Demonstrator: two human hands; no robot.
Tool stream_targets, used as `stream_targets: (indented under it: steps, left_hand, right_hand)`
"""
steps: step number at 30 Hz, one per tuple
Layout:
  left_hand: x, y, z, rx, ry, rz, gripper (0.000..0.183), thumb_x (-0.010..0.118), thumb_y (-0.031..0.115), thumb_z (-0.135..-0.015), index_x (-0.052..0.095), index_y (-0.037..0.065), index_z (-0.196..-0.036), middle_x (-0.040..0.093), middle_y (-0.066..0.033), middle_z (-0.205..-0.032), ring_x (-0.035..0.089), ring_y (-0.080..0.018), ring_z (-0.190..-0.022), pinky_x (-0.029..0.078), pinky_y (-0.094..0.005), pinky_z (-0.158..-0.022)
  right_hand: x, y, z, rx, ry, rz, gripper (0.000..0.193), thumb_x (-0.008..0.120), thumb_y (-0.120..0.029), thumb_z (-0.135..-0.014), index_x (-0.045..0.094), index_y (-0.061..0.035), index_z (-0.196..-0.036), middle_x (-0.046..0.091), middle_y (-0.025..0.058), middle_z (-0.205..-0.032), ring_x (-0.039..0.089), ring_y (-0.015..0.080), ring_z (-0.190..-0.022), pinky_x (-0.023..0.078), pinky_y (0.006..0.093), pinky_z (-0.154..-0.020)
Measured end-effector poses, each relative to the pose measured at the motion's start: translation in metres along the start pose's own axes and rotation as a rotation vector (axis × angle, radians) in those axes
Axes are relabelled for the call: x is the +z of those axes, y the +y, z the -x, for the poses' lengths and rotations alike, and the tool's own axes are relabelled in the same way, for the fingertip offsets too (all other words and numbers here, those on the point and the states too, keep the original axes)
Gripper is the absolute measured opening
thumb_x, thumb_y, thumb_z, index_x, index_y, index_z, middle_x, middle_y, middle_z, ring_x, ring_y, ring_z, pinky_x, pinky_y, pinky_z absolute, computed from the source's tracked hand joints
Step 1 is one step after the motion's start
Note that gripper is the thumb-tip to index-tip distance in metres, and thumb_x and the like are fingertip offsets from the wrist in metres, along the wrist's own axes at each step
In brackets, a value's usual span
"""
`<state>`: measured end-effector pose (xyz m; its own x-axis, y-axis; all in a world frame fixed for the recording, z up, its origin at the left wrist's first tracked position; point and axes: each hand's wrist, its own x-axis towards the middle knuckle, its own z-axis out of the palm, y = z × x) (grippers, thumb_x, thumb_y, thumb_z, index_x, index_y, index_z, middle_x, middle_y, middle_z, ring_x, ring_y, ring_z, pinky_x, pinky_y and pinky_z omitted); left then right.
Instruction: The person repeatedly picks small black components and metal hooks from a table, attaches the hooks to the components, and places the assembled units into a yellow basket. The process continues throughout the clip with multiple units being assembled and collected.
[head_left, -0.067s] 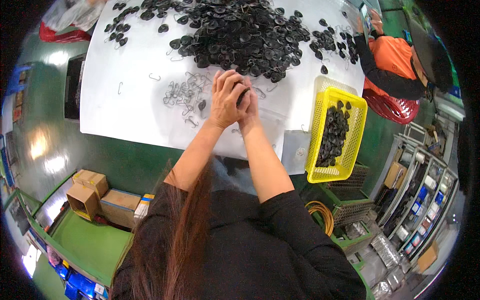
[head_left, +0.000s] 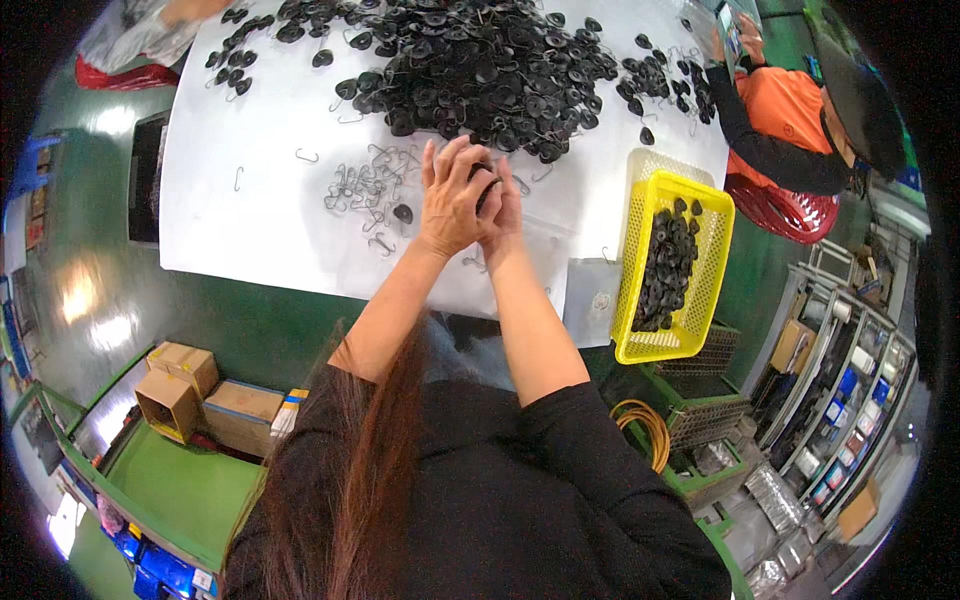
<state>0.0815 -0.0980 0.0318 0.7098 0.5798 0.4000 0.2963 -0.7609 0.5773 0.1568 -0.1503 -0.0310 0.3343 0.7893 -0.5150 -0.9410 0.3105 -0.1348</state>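
My left hand (head_left: pixel 450 200) and my right hand (head_left: pixel 503 212) are pressed together over the white table sheet (head_left: pixel 240 230), and both grip one small black rubber piece (head_left: pixel 487 186) between the fingers. Just left of my hands lies a cluster of thin metal wire hooks (head_left: pixel 365 190). Beyond my hands spreads a large heap of black rubber pieces (head_left: pixel 470 70). A yellow plastic basket (head_left: pixel 655 345) holding more black pieces stands at my right, at the table's edge.
A person in an orange and black top (head_left: pixel 790 120) sits at the far right corner next to a red basket (head_left: pixel 790 210). Cardboard boxes (head_left: pixel 185 390) stand on a green bench at lower left. Shelving with small boxes (head_left: pixel 840 400) lines the right side.
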Motion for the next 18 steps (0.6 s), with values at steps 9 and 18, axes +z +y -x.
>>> stream_targets:
  steps: [9,18]
  left_hand:
    - [-0.006,-0.037,0.045,-0.246,-0.059,-0.127,0.039,0.065,0.02,-0.073,0.053,0.012,-0.109,0.048,-0.008,-0.117,0.041,-0.0284,-0.112,0.03,-0.0437,-0.095]
    - [-0.01,-0.084,0.09,-0.379,-0.275,-0.153,0.034,0.066,0.022,-0.075,0.054,0.01,-0.104,0.053,-0.0101,-0.1,0.051,-0.0305,-0.094,0.041,-0.0413,-0.079]
  right_hand:
    - [-0.022,-0.142,0.079,-0.058,-0.06,-0.32,0.017,0.059,-0.024,-0.084,0.06,-0.0102,-0.094,0.059,0.0097,-0.094,0.057,0.025,-0.087,0.055,0.0328,-0.062]
    - [-0.069,-0.289,0.166,-0.577,0.817,0.547,0.027,0.06,-0.023,-0.083,0.056,-0.0086,-0.105,0.058,0.0101,-0.099,0.056,0.0256,-0.091,0.051,0.0412,-0.077]
